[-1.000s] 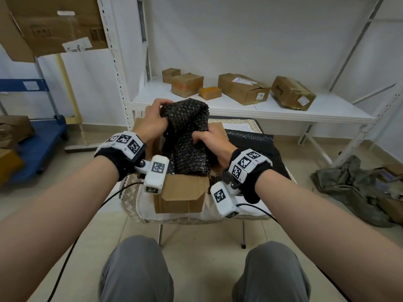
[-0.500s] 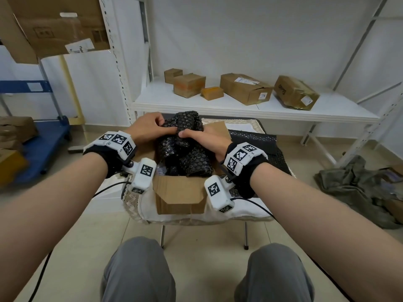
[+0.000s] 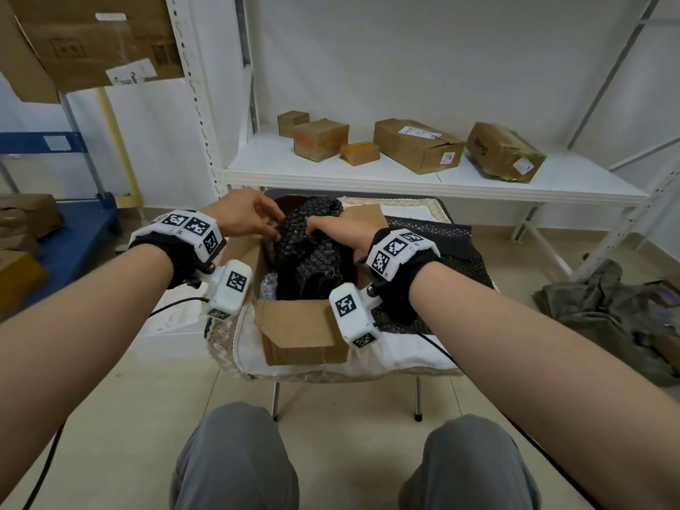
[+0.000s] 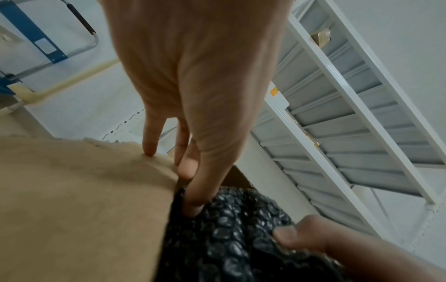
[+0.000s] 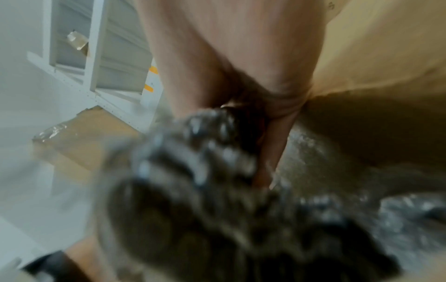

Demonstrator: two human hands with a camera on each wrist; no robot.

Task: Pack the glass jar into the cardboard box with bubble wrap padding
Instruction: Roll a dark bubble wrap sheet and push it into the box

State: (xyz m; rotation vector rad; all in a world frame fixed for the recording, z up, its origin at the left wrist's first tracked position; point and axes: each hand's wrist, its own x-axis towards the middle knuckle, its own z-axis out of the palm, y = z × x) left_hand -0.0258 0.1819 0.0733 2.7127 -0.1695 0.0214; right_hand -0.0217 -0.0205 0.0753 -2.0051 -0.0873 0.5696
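The open cardboard box (image 3: 300, 331) stands on a cloth-covered stool. Black bubble wrap (image 3: 312, 244) is stuffed into it and bulges above the rim. No glass jar shows; the wrap hides the inside of the box. My left hand (image 3: 254, 217) reaches over the left flap (image 4: 84, 190). Its straight fingers (image 4: 193, 200) push the bubble wrap (image 4: 231, 238) down beside the box wall. My right hand (image 3: 340, 231) lies over the top of the wrap, thumb (image 4: 287, 235) on one side of a fold and fingers (image 5: 270, 152) on the other, holding the blurred bubble wrap (image 5: 193, 171).
More black bubble wrap (image 3: 430, 233) lies on the stool right of the box. A white shelf (image 3: 404, 178) just behind carries several brown parcels. A blue cart (image 3: 62, 230) stands to the left, and crumpled cloth (image 3: 607, 311) lies on the floor to the right.
Both hands have pushed the raised roll of bubble wrap down into the box. My left hand has let go of its top and now pokes at it with straight fingers.
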